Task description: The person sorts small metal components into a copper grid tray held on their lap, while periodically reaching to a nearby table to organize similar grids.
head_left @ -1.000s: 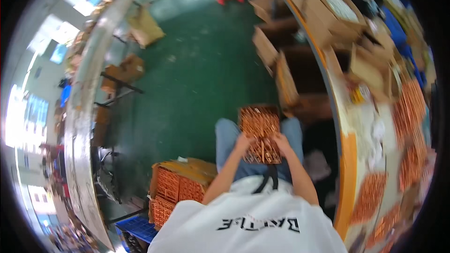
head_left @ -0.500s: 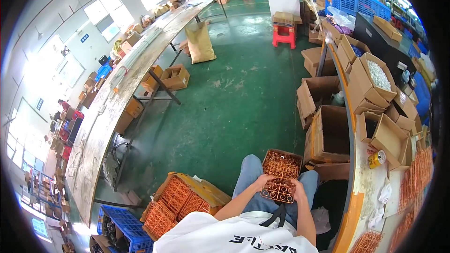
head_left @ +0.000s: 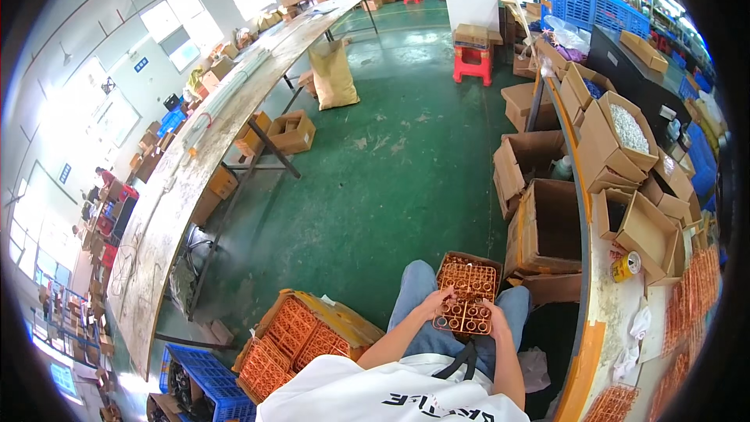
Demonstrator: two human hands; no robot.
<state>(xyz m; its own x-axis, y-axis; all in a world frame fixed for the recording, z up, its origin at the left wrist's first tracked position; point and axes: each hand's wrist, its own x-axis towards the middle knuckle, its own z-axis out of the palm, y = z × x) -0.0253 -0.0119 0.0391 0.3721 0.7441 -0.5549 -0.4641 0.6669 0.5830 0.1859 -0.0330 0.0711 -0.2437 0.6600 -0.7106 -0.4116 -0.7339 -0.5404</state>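
Note:
On my lap, between my knees, sits a small open cardboard box (head_left: pixel 448 259) with copper-coloured parts in it. Over its near part lies a copper-coloured wire grid frame (head_left: pixel 467 309) with square cells, several of which show round rings. My left hand (head_left: pixel 439 299) grips the frame's left edge, fingers curled onto it. At its right edge, my right hand (head_left: pixel 496 317) is closed on the same frame. The undersides of both hands' grip are hidden, and the loose parts are too small to tell apart.
To my left stand a large carton (head_left: pixel 355 314) of orange-copper grid frames and a blue crate (head_left: pixel 211 379). A workbench edge (head_left: pixel 587 297) runs along my right, bearing cartons, a yellow can (head_left: pixel 626 266) and more copper frames (head_left: pixel 691 305). A long table (head_left: pixel 180 187) stands farther left.
The grid frame has shifted slightly, and more of its lattice now shows over the box. My left hand has moved a little up and left. My right hand stays at the right edge.

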